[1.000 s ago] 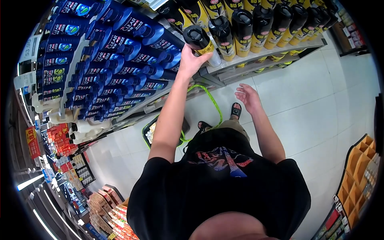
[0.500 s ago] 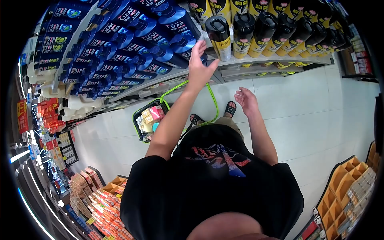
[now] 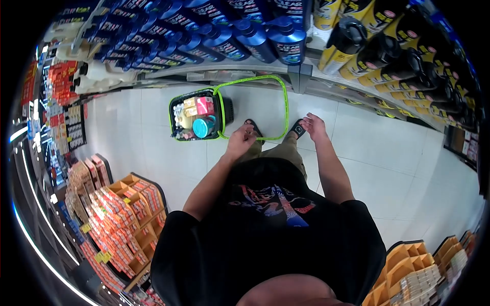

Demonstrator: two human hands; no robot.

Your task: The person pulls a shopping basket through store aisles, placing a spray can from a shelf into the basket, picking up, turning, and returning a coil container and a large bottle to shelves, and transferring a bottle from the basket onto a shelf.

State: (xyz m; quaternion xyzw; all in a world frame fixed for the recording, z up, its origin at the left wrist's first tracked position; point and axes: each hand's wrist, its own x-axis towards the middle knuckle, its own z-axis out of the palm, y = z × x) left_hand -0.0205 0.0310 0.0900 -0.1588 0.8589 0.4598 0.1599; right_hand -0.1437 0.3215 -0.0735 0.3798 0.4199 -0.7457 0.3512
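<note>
1 L hand (image 3: 241, 143) nr bskt handle (image 3: 285, 102), R (image 3: 315, 127) nr sandal (image 3: 297, 129).

The left hand (image 3: 242, 141) is near the green handle (image 3: 286, 104) of a filled basket (image 3: 228, 109)

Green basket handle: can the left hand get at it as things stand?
Probably yes. The left hand appears just above the near side of the green handle, with nothing visible between them, though this view doesn't settle the height gap.
</note>
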